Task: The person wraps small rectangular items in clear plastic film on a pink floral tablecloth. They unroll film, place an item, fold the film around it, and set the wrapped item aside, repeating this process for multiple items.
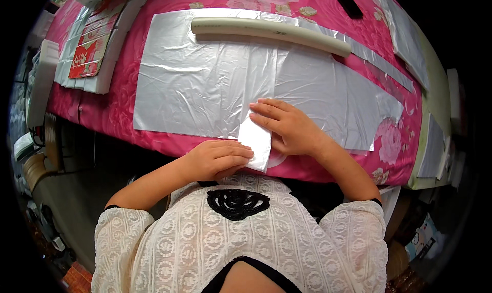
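A narrow folded piece of shiny silver-white plastic film (255, 139) lies at the near table edge, in front of my body. My left hand (218, 157) is closed at its near left side, fingertips on top and thumb tucked out of sight. Across its far right part rests my right hand (294, 129), fingers stretched out and a little apart, pressing on it. Beneath and beyond it, large silver film sheets (184, 77) are spread flat with creases. A long cream tube (271, 31) lies across the far part of these sheets.
A pink floral cloth (118, 113) covers the table. At the far left, a red printed packet (95, 52) sits on a stack of white wrapped bundles. A dark bar (346, 1) lies at the back. More silver film (402, 42) hangs along the right edge. A wooden chair (41, 165) stands left.
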The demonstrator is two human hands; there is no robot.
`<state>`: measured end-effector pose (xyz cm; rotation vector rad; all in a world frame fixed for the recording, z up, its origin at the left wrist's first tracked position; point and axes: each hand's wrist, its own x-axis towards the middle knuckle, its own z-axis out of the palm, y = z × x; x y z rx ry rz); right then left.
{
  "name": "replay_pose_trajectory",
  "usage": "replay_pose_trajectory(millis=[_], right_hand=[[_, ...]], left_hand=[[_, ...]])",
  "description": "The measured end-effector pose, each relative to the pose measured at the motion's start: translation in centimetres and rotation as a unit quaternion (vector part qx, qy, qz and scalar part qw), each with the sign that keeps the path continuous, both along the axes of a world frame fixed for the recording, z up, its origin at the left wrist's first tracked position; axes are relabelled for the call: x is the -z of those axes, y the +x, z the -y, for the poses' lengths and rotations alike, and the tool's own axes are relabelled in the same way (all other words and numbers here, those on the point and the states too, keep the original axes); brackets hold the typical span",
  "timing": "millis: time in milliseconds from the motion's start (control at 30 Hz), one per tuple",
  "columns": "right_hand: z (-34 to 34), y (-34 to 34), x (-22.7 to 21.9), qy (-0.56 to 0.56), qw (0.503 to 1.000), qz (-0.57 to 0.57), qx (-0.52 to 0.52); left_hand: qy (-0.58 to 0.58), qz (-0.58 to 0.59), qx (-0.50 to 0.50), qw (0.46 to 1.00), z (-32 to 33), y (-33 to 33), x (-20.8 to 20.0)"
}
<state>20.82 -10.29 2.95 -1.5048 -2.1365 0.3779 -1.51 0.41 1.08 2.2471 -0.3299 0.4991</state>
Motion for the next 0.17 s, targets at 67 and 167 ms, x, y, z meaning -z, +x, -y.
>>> replay_pose_trajectory(millis=[67, 167], right_hand=[[0.0, -0.3, 1.4, 0.031, 0.999, -0.002, 0.033], [-0.1, -0.6, 2.6, 0.046, 0.993, -0.062, 0.091]], left_hand=[[-0.098, 0.016, -0.029, 0.995, -0.4, 0.3, -0.1], [0.005, -0.024, -0.041, 0.999, -1.8, 1.4, -1.5]])
